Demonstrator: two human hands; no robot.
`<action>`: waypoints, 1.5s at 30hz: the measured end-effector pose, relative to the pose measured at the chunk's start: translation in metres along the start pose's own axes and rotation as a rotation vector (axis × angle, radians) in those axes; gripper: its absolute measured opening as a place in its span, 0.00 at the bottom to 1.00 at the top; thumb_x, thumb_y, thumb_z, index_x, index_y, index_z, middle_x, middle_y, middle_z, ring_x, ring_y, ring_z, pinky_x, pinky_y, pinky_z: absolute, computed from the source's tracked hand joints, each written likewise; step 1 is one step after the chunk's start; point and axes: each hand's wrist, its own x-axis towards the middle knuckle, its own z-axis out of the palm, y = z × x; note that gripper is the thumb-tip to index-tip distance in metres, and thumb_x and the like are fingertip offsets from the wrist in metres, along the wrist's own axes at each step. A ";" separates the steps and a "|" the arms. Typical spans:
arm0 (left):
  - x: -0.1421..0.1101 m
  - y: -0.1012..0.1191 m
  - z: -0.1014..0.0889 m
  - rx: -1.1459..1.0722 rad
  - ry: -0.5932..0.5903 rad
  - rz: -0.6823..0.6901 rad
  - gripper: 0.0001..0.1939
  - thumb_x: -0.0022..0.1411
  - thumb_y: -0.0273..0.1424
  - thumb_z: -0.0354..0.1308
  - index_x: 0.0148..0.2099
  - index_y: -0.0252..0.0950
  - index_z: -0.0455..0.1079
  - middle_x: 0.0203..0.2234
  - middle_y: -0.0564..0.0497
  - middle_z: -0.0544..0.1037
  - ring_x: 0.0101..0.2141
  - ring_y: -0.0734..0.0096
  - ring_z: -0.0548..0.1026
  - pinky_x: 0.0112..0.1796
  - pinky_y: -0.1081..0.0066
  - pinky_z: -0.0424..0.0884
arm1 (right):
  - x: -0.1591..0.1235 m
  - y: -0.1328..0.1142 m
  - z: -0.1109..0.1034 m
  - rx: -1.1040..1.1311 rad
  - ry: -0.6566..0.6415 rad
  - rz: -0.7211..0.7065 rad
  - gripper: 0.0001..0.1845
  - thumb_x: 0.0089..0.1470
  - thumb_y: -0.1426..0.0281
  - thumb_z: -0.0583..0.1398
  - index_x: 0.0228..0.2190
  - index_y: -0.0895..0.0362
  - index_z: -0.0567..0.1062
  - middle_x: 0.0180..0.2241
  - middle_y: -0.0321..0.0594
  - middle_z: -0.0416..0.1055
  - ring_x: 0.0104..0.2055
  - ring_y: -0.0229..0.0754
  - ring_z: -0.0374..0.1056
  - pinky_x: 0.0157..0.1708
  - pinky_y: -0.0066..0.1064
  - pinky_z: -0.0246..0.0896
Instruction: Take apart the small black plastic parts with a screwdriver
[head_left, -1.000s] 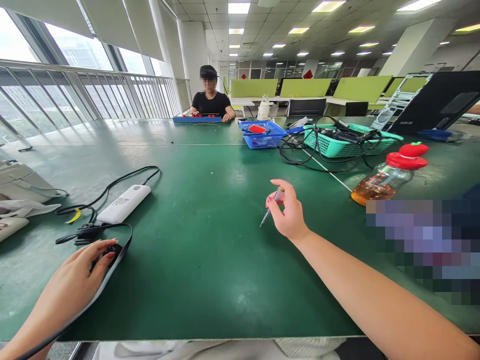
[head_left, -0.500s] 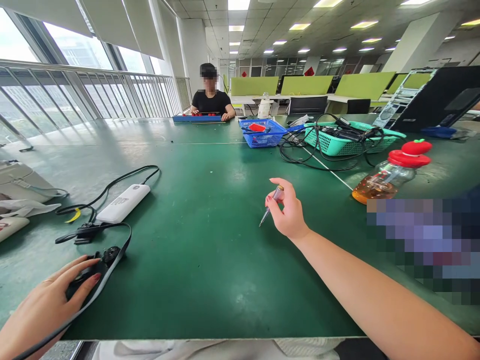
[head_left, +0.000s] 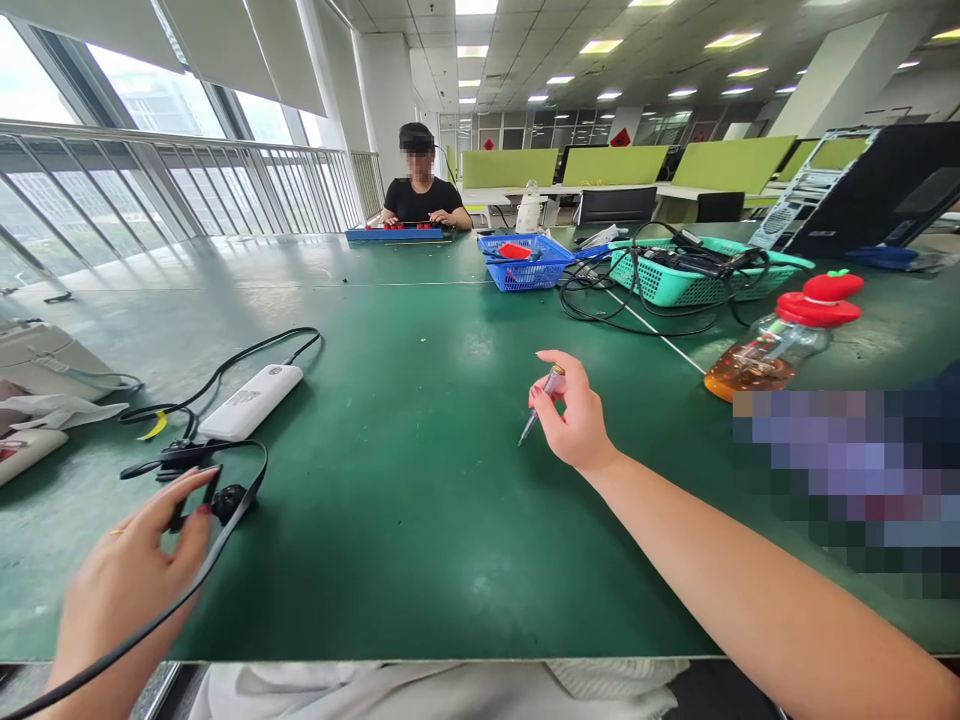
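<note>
My right hand [head_left: 581, 425] is closed around a small precision screwdriver [head_left: 529, 428] with a gold-coloured cap; its thin tip points down and left over the green table. My left hand [head_left: 139, 545], at the near left, pinches a flat black piece [head_left: 212, 487] between thumb and fingers. What that piece is I cannot make out, as the fingers cover part of it. Just right of these fingertips lies a round black part [head_left: 229, 502]. A black strap [head_left: 217, 550] curves past it and runs over my left wrist.
A white power bank [head_left: 251, 402] with a black cable lies beyond my left hand. On the right stands a tilted bottle [head_left: 757, 355] with a red lid. Farther back are a blue basket [head_left: 525, 275], a green basket [head_left: 660, 285] with cables, and a person [head_left: 420, 200] seated opposite.
My left hand has risen from lying over the dark object and now pinches a flat black piece, slightly farther right. My right hand keeps the screwdriver in nearly the same place.
</note>
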 end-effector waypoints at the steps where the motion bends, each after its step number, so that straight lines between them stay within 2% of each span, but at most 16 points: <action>1: -0.001 0.013 -0.004 0.011 -0.022 0.026 0.24 0.68 0.41 0.42 0.59 0.42 0.67 0.51 0.47 0.78 0.42 0.56 0.78 0.44 0.58 0.73 | 0.000 0.000 0.000 -0.002 -0.002 0.000 0.19 0.60 0.71 0.54 0.53 0.52 0.62 0.27 0.33 0.71 0.26 0.38 0.69 0.30 0.33 0.69; 3: -0.004 0.030 -0.007 0.021 -0.037 0.133 0.23 0.68 0.39 0.41 0.58 0.39 0.69 0.53 0.47 0.77 0.50 0.56 0.75 0.52 0.58 0.70 | 0.000 -0.001 -0.001 -0.001 -0.005 -0.002 0.19 0.60 0.71 0.55 0.53 0.52 0.62 0.27 0.33 0.71 0.26 0.38 0.69 0.30 0.33 0.69; 6: -0.006 0.037 -0.001 0.051 -0.005 0.176 0.22 0.68 0.37 0.43 0.58 0.38 0.69 0.55 0.48 0.76 0.54 0.55 0.73 0.55 0.57 0.68 | 0.000 -0.002 -0.001 0.006 -0.007 -0.005 0.19 0.60 0.71 0.54 0.52 0.52 0.62 0.26 0.32 0.71 0.26 0.38 0.69 0.30 0.33 0.69; 9: -0.007 0.035 0.003 0.069 -0.014 0.166 0.23 0.69 0.37 0.43 0.59 0.37 0.68 0.55 0.47 0.76 0.54 0.53 0.73 0.54 0.56 0.69 | 0.000 -0.002 -0.001 0.011 -0.003 -0.009 0.19 0.60 0.71 0.54 0.52 0.52 0.62 0.26 0.32 0.70 0.26 0.38 0.69 0.31 0.33 0.69; 13: -0.005 0.035 0.000 0.077 -0.039 0.175 0.23 0.70 0.38 0.41 0.60 0.36 0.66 0.53 0.46 0.77 0.53 0.55 0.74 0.54 0.58 0.68 | 0.000 -0.001 0.000 0.014 -0.002 -0.001 0.19 0.60 0.71 0.54 0.53 0.52 0.62 0.26 0.33 0.70 0.26 0.38 0.69 0.31 0.33 0.69; 20: -0.005 0.034 0.005 0.112 0.050 0.219 0.26 0.71 0.42 0.37 0.59 0.36 0.65 0.50 0.44 0.78 0.47 0.53 0.77 0.49 0.58 0.70 | 0.000 -0.001 0.000 0.009 -0.001 -0.016 0.19 0.60 0.71 0.54 0.53 0.53 0.62 0.25 0.32 0.70 0.27 0.38 0.70 0.30 0.32 0.69; 27: -0.003 0.035 0.006 0.142 0.071 0.264 0.27 0.71 0.42 0.36 0.59 0.34 0.67 0.51 0.42 0.78 0.44 0.53 0.78 0.47 0.58 0.71 | 0.000 -0.001 0.000 0.007 0.005 -0.016 0.19 0.60 0.71 0.54 0.53 0.52 0.62 0.26 0.32 0.70 0.27 0.38 0.70 0.31 0.32 0.70; 33: -0.001 0.038 0.006 0.198 0.083 0.278 0.29 0.71 0.40 0.33 0.57 0.33 0.70 0.52 0.42 0.77 0.44 0.52 0.77 0.47 0.56 0.72 | 0.000 -0.001 0.000 0.009 0.009 -0.023 0.19 0.59 0.72 0.54 0.52 0.53 0.62 0.25 0.32 0.70 0.27 0.38 0.70 0.31 0.32 0.70; 39: 0.000 0.037 0.011 0.220 0.145 0.330 0.29 0.70 0.38 0.34 0.57 0.31 0.71 0.50 0.40 0.78 0.44 0.52 0.76 0.48 0.57 0.72 | 0.000 -0.001 0.000 0.008 0.001 -0.005 0.19 0.59 0.72 0.54 0.52 0.53 0.62 0.26 0.32 0.70 0.26 0.37 0.69 0.30 0.32 0.69; 45: 0.002 0.030 0.016 0.246 0.118 0.382 0.29 0.68 0.35 0.34 0.59 0.27 0.69 0.54 0.38 0.75 0.50 0.49 0.74 0.52 0.55 0.69 | 0.001 -0.002 -0.001 0.024 -0.002 -0.003 0.20 0.59 0.72 0.54 0.52 0.52 0.62 0.26 0.32 0.70 0.26 0.38 0.70 0.31 0.32 0.70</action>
